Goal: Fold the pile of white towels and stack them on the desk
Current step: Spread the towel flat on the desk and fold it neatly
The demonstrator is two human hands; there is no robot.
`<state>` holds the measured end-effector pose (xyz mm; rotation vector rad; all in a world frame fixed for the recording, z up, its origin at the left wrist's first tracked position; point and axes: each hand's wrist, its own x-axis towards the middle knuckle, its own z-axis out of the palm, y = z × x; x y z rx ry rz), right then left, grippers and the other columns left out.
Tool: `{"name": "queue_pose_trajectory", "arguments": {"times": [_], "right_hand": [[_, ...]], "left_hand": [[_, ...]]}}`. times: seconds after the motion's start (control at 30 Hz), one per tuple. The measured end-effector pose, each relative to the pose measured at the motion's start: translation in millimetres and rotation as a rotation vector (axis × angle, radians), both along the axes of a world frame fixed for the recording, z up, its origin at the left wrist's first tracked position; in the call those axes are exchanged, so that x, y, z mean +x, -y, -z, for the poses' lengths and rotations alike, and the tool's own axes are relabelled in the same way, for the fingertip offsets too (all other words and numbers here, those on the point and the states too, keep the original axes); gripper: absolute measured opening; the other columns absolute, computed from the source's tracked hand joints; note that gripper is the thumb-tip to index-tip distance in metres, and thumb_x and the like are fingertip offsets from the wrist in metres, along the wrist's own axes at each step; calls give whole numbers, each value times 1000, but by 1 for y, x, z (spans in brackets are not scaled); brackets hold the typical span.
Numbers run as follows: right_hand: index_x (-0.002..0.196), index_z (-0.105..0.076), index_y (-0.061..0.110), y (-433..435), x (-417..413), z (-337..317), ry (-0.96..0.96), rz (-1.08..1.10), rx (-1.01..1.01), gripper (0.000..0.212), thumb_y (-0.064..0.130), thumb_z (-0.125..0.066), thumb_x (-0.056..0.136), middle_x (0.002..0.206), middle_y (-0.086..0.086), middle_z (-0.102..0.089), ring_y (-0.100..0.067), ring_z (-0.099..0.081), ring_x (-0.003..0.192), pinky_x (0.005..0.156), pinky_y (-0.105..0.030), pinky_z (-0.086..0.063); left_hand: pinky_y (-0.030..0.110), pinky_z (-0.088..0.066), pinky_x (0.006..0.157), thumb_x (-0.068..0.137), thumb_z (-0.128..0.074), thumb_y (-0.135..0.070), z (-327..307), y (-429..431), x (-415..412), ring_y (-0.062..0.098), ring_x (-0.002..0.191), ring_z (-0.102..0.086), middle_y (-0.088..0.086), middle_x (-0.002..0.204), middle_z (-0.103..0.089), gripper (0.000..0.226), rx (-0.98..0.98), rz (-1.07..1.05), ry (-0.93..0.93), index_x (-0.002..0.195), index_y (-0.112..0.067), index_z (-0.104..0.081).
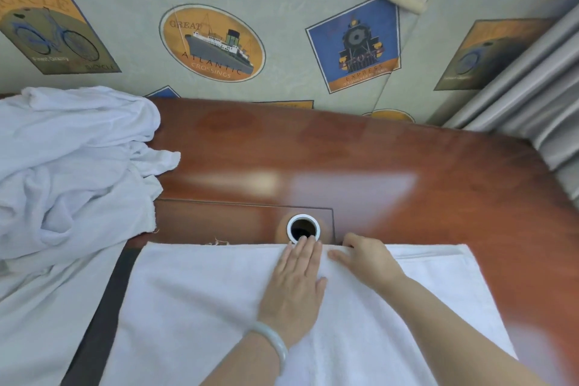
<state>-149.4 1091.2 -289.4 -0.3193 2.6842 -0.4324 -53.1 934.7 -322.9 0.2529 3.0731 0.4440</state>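
Alignment matters most at this step, judged to be the squaring of a fold's far edge. The hems should meet flush before the cloth is pressed down, and the palm should sweep outward from the middle so no crease is trapped.

The left hand [294, 279] lies flat, fingers straight and together, pressing the towel [194, 307] against the desk [407, 166]. Its fingertips reach the far hem at the rim of the cable hole [303, 228]. The right hand [366, 262] sits just beside it, fingers curled over that same hem and seemingly pinching it (the underside of the grip is hidden).

So the towel lies under both hands, spread back toward the person. The unfolded pile [72, 166] waits at the left of the desk, apart from both hands.
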Motion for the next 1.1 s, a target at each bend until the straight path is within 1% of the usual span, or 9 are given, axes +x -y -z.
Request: {"name": "queue_pose_trajectory", "arguments": {"times": [0.23, 0.37, 0.43, 0.53, 0.63, 0.77, 0.87, 0.97, 1.1], "right_hand": [[63, -40, 20, -67, -16, -4, 21, 27, -1, 50, 59, -65, 84, 62, 4, -47, -30, -52, 79, 53, -27, -26], [59, -37, 22, -73, -11, -3, -34, 52, -30, 53, 61, -62, 85, 56, 5, -43, -27, -46, 74, 58, -32, -24], [60, -34, 22, -74, -9, -2, -77, -1, -37, 55, 62, -57, 88, 55, 4, -43, -24, -42, 68, 61, -27, -26], [64, -37, 24, -95, -16, -8, -6, -74, -49, 47, 57, -58, 90, 63, 7, -48, -22, -46, 73, 58, -19, -28], [80, -49, 28, -144, -32, -25, 131, -99, 36, 26, 48, -64, 89, 80, 10, -55, -21, -52, 88, 68, -26, -32], [87, -58, 31, -194, -53, -31, 215, -108, 78, 16, 41, -70, 87, 92, 14, -56, -14, -53, 95, 82, -29, -40], [86, -60, 34, -201, -58, -27, 244, -100, 4, 14, 36, -74, 84, 93, 17, -54, -10, -54, 97, 82, -24, -43], [83, -52, 39, -204, -59, -28, 286, -78, -52, 25, 33, -77, 83, 95, 20, -51, -7, -52, 96, 75, -15, -38], [88, -63, 27, -218, -56, -28, 338, 76, -180, 20, 31, -81, 78, 95, 8, -60, -9, -55, 90, 75, -23, -41]], "left_hand": [[43, -21, 116, 98, -37, -34, 4, -1, 0, 23, 148, -27, 8, 159, -30, 60, -52, -22, -18, 151, -6, -35], [47, -22, 115, 86, -40, -15, 0, -37, -4, 28, 148, -27, 11, 159, -31, 65, -12, 49, -80, 150, -3, -37], [43, -22, 114, 88, -39, -17, 1, -63, -6, 26, 145, -33, 9, 156, -36, 61, -8, 151, -85, 148, -4, -41], [42, -22, 115, 96, -36, -26, 7, -73, -11, 21, 148, -27, 7, 160, -30, 58, -9, 130, -39, 151, -7, -36], [42, -24, 113, 94, -38, -26, 9, -74, -12, 22, 146, -32, 6, 157, -34, 59, -4, 136, -54, 150, -8, -39], [34, -31, 101, 90, -41, -29, -7, -94, -37, 21, 115, -55, -3, 125, -58, 48, 128, 143, -116, 132, -14, -58], [32, -31, 87, 90, -39, -40, -25, -115, -72, 20, 99, -51, -7, 105, -55, 41, 165, 227, 53, 120, -22, -60], [31, -31, 98, 94, -54, -39, -35, -128, -104, 19, 111, -44, -3, 115, -51, 33, 173, 268, 282, 121, -21, -58], [33, -41, 91, 89, -68, -36, -47, -139, -125, 20, 106, -49, -4, 110, -52, 31, 219, 291, 544, 111, -20, -55]]}}
